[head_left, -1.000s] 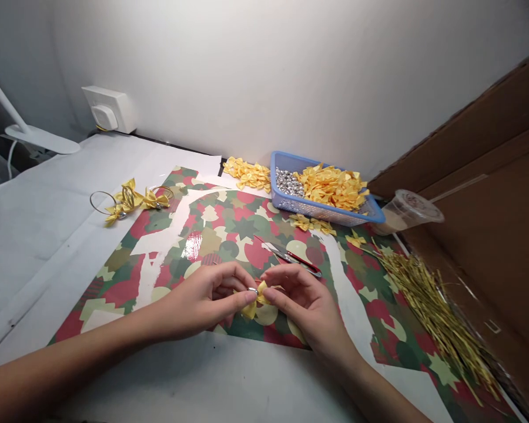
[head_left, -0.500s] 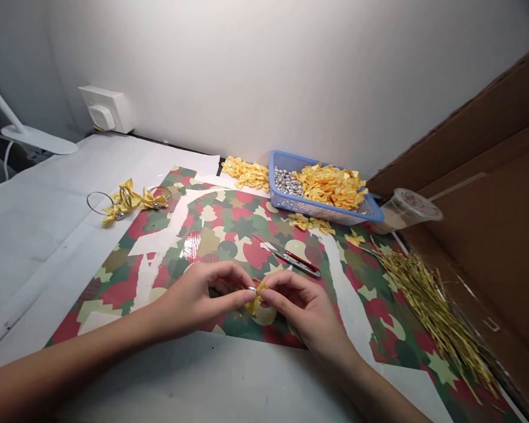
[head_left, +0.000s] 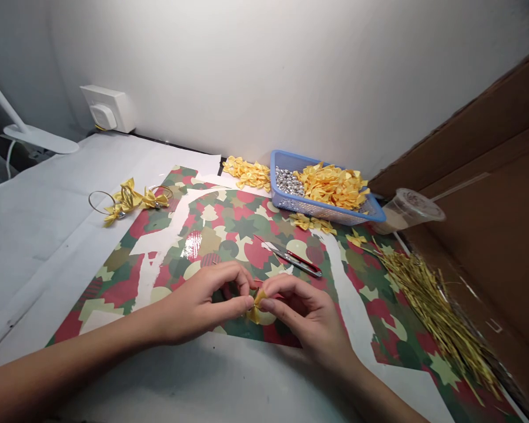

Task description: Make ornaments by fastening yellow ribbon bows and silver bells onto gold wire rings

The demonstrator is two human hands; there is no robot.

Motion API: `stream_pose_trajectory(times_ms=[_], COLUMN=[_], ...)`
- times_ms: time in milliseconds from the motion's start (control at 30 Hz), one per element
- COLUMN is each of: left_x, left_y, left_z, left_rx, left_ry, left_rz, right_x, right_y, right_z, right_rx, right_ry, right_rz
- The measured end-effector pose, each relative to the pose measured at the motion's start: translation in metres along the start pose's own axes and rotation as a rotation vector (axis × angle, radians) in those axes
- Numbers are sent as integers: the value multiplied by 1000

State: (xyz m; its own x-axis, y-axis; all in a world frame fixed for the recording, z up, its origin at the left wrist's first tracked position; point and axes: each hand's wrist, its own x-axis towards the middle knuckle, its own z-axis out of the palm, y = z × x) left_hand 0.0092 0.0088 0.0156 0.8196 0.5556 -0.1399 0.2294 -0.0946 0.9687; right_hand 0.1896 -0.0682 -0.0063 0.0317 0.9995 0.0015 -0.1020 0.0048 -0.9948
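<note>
A small yellow ribbon bow (head_left: 254, 314) is pinched between both hands, just above the front part of the camouflage-like patterned sheet (head_left: 229, 235). My left hand (head_left: 211, 299) has its thumb and forefinger closed at the bow's left side; the silver piece at those fingertips is hidden now. From the right, my right hand (head_left: 311, 311) grips the same bow between thumb and forefinger. Just beyond the hands lie thread snips (head_left: 293, 258) with red on the handle.
At the back, a blue basket (head_left: 326, 214) holds yellow bows and silver bells, beside a loose bow pile (head_left: 247, 171). Gold twist ties (head_left: 432, 317) and a tilted plastic cup (head_left: 408, 211) lie right. Wire rings with bows (head_left: 130, 200) lie left. A cardboard wall (head_left: 489, 235) borders the right.
My left fingertips have shifted slightly, and the silver piece at them has gone out of sight. The bow has turned and hangs a little lower between the hands.
</note>
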Motion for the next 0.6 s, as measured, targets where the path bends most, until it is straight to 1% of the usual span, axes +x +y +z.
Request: stream_pose_trajectory(times_ms=[100, 200, 300, 367, 433, 533, 600], left_x=[-1, -1, 0, 2, 4, 6, 7], left_y=[1, 0, -2, -2, -3, -4, -4], left_z=[1, 3, 5, 5, 4, 2, 2], left_rx=[-44, -136, -241, -302, -353, -398, -422], left_ry=[-30, -64, -63, -26, 46, 155, 170], left_rz=[-22, -64, -102, -132, -167, -192, -191], right_x=[-1, -1, -1, -1, -1, -3, -4], right_y=[0, 0, 0, 0, 1, 3, 4], right_z=[1, 1, 2, 2, 2, 3, 3], right_rx=[5, 39, 75, 79, 51, -107, -236], right_ry=[-1, -1, 18, 47, 67, 39, 12], right_rz=[17, 82, 91, 62, 41, -13, -76])
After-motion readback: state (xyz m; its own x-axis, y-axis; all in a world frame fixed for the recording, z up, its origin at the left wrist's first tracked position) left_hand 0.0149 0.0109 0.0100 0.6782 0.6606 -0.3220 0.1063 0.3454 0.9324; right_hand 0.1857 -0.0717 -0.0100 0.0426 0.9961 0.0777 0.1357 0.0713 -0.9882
